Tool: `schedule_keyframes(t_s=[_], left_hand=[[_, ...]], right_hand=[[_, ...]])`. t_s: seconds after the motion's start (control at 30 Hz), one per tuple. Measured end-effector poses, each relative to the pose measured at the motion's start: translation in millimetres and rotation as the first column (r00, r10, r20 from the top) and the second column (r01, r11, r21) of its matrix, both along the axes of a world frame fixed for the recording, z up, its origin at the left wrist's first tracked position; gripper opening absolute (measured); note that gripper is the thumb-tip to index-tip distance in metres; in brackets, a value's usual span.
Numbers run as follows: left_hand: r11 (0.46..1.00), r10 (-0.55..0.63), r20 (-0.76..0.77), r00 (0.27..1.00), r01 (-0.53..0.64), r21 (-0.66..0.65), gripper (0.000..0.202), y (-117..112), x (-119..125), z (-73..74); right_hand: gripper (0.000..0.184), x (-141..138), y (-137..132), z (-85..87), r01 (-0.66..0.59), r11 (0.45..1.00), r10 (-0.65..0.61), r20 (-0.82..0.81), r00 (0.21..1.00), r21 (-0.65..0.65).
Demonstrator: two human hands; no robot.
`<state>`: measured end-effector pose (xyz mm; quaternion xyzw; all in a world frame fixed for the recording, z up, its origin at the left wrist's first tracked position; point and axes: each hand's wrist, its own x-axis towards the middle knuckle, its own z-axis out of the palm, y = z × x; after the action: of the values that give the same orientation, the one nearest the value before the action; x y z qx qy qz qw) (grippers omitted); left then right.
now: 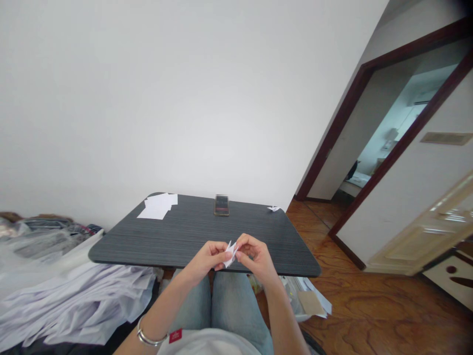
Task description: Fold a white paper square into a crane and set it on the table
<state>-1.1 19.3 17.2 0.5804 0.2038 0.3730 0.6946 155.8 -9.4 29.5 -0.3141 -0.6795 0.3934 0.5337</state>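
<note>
Both the left hand (210, 257) and right hand (257, 255) pinch a folded paper (230, 255), thumbs closed against fingers, at the near edge of the bench (148, 241); shaping seems the step, and further creasing would call for steady fingertips.

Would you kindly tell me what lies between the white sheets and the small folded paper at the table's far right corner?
In the head view, a phone sits between the white sheets and the folded paper.

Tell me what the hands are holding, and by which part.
A small piece of folded white paper: the left hand pinches its left side, and the right hand pinches its right side.
</note>
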Motion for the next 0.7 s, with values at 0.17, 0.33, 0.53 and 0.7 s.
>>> schedule_keyframes(t_s=[0.17, 0.33, 0.53, 0.7], left_hand=[[1.0, 0.004, -0.014, 1.0, -0.004, -0.008, 0.026, 1.2, -0.3, -2.7], [1.0, 0.01, -0.022, 1.0, -0.01, 0.002, 0.027, 1.0, -1.4, -3.2], [1.0, 0.015, -0.035, 0.999, -0.014, 0.005, 0.028, 1.0, -1.3, -1.1], [1.0, 0.019, -0.045, 0.999, -0.019, 0.01, 0.03, 1.1, -1.1, 0.2]], right_hand=[[0.003, 0.9, -1.7, 2.1, 0.027, 0.997, -0.034, 0.1, 0.994, 0.074], [0.008, 1.5, -2.7, 3.6, 0.038, 0.991, -0.056, 0.14, 0.989, 0.131], [0.011, 2.2, -4.5, 6.1, 0.066, 0.988, -0.092, 0.189, 0.978, 0.139], [0.011, 3.7, -5.3, 9.6, 0.076, 0.988, -0.106, 0.233, 0.967, 0.137]])
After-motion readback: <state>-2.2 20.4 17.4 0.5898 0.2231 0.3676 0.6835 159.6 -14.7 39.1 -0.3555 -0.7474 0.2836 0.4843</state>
